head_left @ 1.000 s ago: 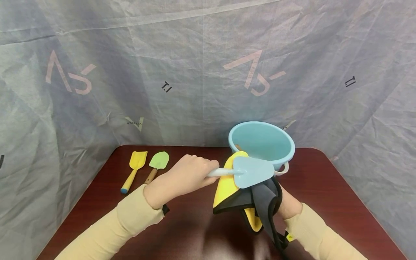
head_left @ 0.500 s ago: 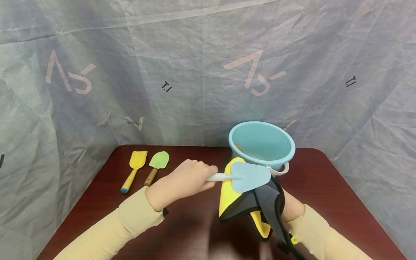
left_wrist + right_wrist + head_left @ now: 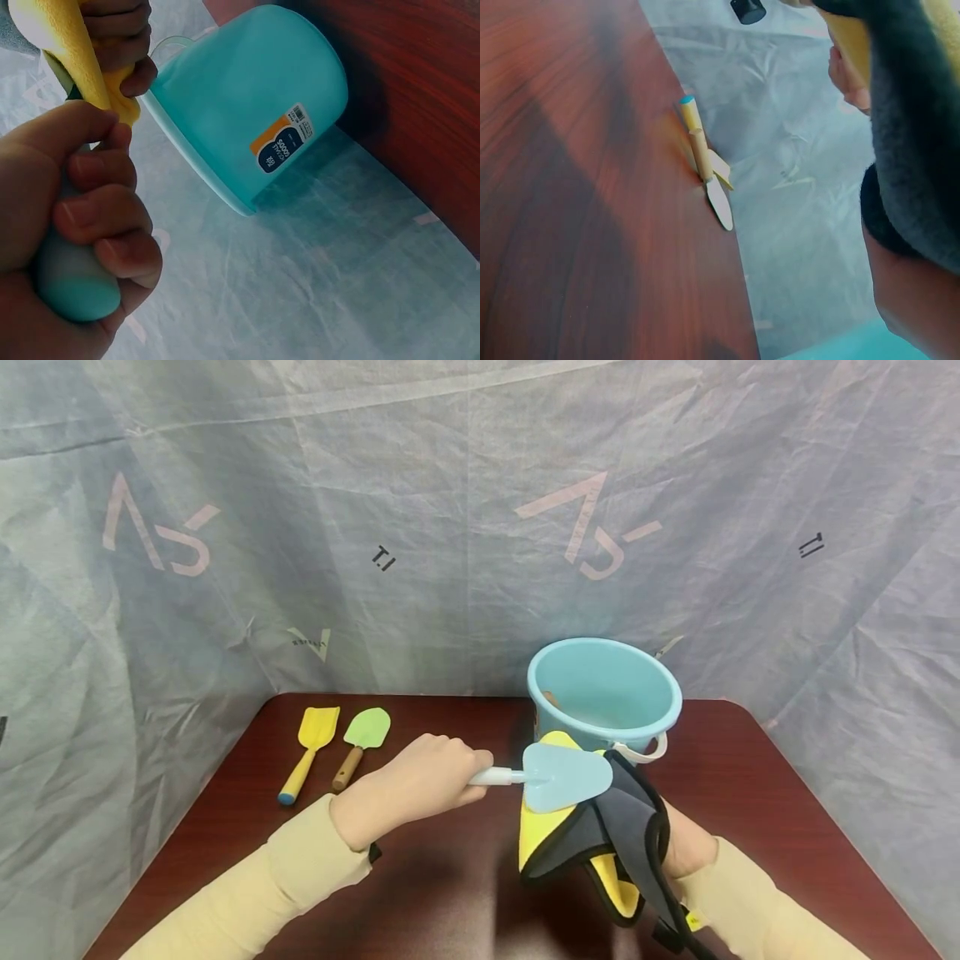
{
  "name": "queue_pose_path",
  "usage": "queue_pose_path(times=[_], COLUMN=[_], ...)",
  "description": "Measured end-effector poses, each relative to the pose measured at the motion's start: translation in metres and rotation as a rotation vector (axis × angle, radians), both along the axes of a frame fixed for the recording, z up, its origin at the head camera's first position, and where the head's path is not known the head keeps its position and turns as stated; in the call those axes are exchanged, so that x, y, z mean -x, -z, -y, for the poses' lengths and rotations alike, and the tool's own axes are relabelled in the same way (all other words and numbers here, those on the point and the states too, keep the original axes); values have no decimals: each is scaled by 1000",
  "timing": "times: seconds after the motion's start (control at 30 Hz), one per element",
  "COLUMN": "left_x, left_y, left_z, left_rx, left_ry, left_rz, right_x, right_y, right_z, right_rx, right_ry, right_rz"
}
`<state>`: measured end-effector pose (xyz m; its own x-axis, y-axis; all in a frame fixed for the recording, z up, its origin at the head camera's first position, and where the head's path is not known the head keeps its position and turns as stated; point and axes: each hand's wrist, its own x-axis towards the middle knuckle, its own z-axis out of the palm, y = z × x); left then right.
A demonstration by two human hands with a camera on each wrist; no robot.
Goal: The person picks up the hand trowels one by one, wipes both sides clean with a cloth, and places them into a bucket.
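Observation:
My left hand (image 3: 423, 781) grips the white handle of a small trowel (image 3: 566, 778), its light blue blade pointing right above the table. The teal end of the handle (image 3: 79, 292) pokes out below my curled fingers in the left wrist view. In my right hand (image 3: 684, 842) is a yellow and dark grey cloth (image 3: 543, 843) with black edging, bunched behind and under the blade. Its yellow side lies against the blade's underside. Most of the right fingers are hidden by cloth in the head view; in the left wrist view they curl over its yellow fabric (image 3: 82, 52).
A light blue bucket (image 3: 603, 727) with a white handle stands at the back right, just beyond the cloth; something brown shows inside. At the back left lie a yellow shovel (image 3: 318, 728) and a green trowel (image 3: 367, 729) with a wooden handle. Grey sheeting (image 3: 450, 527) surrounds the table.
The trowel has shifted down and a little left with my left hand. My right hand and the cloth have moved right and down, sliding along under the blade.

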<state>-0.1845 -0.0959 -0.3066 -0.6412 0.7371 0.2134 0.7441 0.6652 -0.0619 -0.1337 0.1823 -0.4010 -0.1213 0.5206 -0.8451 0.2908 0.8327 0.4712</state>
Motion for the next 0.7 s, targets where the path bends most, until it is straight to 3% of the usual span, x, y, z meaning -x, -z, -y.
queue_pose_path(times=[0.03, 0.07, 0.1, 0.2, 0.3, 0.4, 0.53, 0.57, 0.63, 0.7], left_x=[0, 0, 0, 0, 0, 0, -1, -1, -1, -1], left_y=[0, 0, 1, 2, 3, 4, 6, 6, 7, 8], left_z=[1, 1, 2, 5, 8, 11, 14, 14, 16, 17], left_rx=[1, 1, 2, 5, 8, 11, 11, 11, 11, 12], left_ry=[0, 2, 1, -7, -12, -10, -2, 0, 2, 4], left_rz=[2, 4, 5, 12, 9, 7, 0, -3, -9, -16], right_x=[1, 4, 13, 16, 17, 16, 22, 23, 25, 25], right_y=[-6, -15, -30, -67, -87, -91, -81, -79, -77, -77], right_z=[2, 9, 15, 28, 36, 39, 40, 40, 40, 38], right_rx=[3, -88, -119, -197, -287, -313, -519, -580, -647, -671], right_ry=[-38, 21, 43, 195, 278, 268, 419, 487, 546, 622], right_rz=[7, 0, 154, 98, 68, 115, 67, 10, -75, -182])
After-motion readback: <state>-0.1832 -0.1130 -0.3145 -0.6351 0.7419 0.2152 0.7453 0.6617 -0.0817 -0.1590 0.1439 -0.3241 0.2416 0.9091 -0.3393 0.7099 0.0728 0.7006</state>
